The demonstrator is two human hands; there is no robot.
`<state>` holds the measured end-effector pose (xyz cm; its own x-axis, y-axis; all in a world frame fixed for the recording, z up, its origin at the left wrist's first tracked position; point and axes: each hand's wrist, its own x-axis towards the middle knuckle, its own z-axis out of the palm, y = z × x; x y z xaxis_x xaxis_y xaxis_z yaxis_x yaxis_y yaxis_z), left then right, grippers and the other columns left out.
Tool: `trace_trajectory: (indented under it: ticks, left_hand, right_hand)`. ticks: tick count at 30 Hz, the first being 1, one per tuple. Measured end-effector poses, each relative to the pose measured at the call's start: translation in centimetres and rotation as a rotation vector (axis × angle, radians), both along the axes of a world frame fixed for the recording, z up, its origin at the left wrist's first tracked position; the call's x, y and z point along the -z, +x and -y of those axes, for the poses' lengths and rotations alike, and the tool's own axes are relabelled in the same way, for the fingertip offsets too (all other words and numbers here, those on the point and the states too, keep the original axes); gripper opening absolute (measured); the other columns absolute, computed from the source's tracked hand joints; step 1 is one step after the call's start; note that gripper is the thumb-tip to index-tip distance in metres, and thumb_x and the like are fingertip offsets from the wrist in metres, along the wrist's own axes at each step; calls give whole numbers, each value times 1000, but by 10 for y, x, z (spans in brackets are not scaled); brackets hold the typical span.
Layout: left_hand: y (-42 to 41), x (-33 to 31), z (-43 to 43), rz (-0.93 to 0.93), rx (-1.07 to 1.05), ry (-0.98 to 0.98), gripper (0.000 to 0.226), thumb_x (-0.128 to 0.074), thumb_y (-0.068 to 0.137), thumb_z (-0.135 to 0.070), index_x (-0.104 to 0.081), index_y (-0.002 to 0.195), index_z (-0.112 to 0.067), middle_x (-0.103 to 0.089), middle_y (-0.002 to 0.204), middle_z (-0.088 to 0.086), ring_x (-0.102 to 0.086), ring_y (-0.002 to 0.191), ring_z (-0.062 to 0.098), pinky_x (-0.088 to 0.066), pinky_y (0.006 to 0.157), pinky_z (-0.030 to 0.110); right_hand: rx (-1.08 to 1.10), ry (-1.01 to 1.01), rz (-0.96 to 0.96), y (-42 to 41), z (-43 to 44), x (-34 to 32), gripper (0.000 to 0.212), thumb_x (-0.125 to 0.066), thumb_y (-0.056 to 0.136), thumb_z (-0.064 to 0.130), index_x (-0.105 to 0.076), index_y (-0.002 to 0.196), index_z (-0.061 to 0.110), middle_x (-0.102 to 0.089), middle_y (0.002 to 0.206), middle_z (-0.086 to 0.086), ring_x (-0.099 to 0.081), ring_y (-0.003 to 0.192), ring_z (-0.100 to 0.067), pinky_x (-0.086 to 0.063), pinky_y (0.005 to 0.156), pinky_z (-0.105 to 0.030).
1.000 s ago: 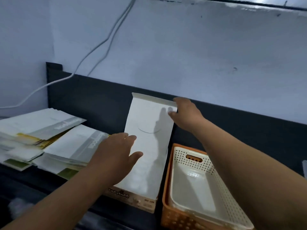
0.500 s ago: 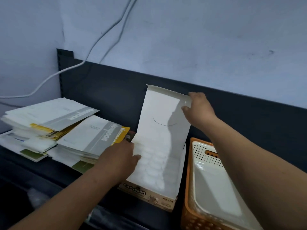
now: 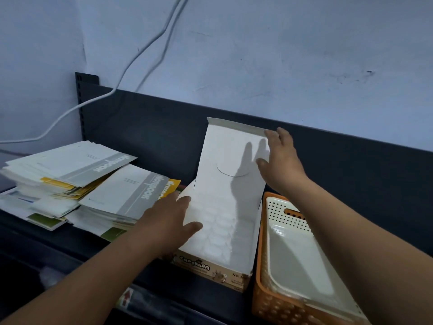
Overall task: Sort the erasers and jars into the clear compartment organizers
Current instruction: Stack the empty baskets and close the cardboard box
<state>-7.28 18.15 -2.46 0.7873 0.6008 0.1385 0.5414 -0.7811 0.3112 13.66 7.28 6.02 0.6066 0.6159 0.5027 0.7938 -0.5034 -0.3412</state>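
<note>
Erasers (image 3: 218,231): white, rounded, packed in rows inside an open cardboard box (image 3: 206,268) printed "CAPYBARA", bottom centre of frame, on a dark shelf (image 3: 152,141). Box lid (image 3: 225,151) is flipped up, near upright against the shelf back panel.

Right hand (image 3: 283,165), centre right: released, fingers straight, lying along the lid's right edge up to its top corner, thumb on the lid's white inner face.

Left hand (image 3: 166,221), centre: at the box's left side flap, thumb spread across the inner side, fingers behind the flap. Cannot tell if it actually pinches the flap or just rests there.

Orange perforated basket (image 3: 264,301), bottom right, just beside the box, with a cream basket (image 3: 288,207) nested in it. Notebooks (image 3: 70,170) sit in messy stacks at left, the nearest stack touching the left hand's area. A white cable (image 3: 114,91) runs down the wall, upper left.
</note>
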Motion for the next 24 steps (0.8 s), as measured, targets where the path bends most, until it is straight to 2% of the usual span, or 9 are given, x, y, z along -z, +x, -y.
trace_trajectory:
  ticks: [3,7,10,13,16,19,21,22,24]
  left_hand:
    - [-6,5,7,-77,94,83,75,-52,85,-62,-23,148,-33,-10,159,-6,-6,146,15,-15,116,40]
    - [-9,18,11,-242,147,104,54,-56,86,-56,-42,135,-39,-43,141,-12,-34,133,14,-20,111,42]
    - [-8,24,10,-262,151,224,27,-48,94,-46,-59,114,-31,-58,112,-9,-52,113,14,-35,94,34]
    - [-8,27,7,-238,142,267,25,-45,96,-44,-57,91,-23,-52,88,-7,-58,96,16,-37,72,29]
    - [-6,31,4,-212,126,284,21,-45,96,-43,-55,90,-26,-57,89,-4,-58,94,16,-37,69,29]
    - [-4,34,5,-188,131,300,19,-44,96,-42,-55,90,-28,-62,98,-5,-58,95,15,-34,67,28]
    - [-3,35,7,-181,140,310,18,-44,96,-42,-49,86,-29,-63,100,-6,-58,95,14,-33,67,29]
    - [-3,36,7,-168,151,316,17,-44,96,-42,-49,86,-29,-63,100,-6,-58,95,14,-33,67,28]
    - [-3,35,9,-166,147,306,17,-44,96,-41,-51,87,-28,-63,99,-5,-58,94,14,-35,67,28]
  right_hand:
    - [-45,-62,-17,-16,14,14,63,-56,95,23,-26,150,22,-8,160,3,-22,144,-23,-32,110,-36]
    - [-108,-225,-43,-39,32,31,51,-58,94,28,-42,142,21,-31,152,0,-34,137,-20,-32,108,-31]
    - [-111,-353,-118,-50,44,42,49,-57,94,31,-44,141,21,-37,149,2,-41,133,-18,-35,106,-29]
    - [-101,-393,-195,-57,48,52,49,-56,95,32,-44,141,22,-37,149,3,-45,129,-16,-38,103,-28]
    - [5,-396,-244,-61,50,57,42,-55,94,31,-49,133,19,-47,138,-1,-54,116,-20,-45,92,-29]
    - [171,-413,-315,-62,56,56,14,-52,93,28,-48,97,15,-57,94,0,-56,83,-19,-43,64,-29]
    - [152,-410,-430,-64,59,62,14,-50,92,21,-45,79,16,-53,75,2,-51,65,-14,-37,53,-26]
    - [117,-390,-480,-65,59,64,14,-49,91,18,-48,77,17,-54,73,1,-50,62,-14,-36,52,-25]
    - [68,-368,-520,-70,59,66,10,-47,92,16,-57,91,13,-63,85,-4,-58,72,-18,-42,56,-26]
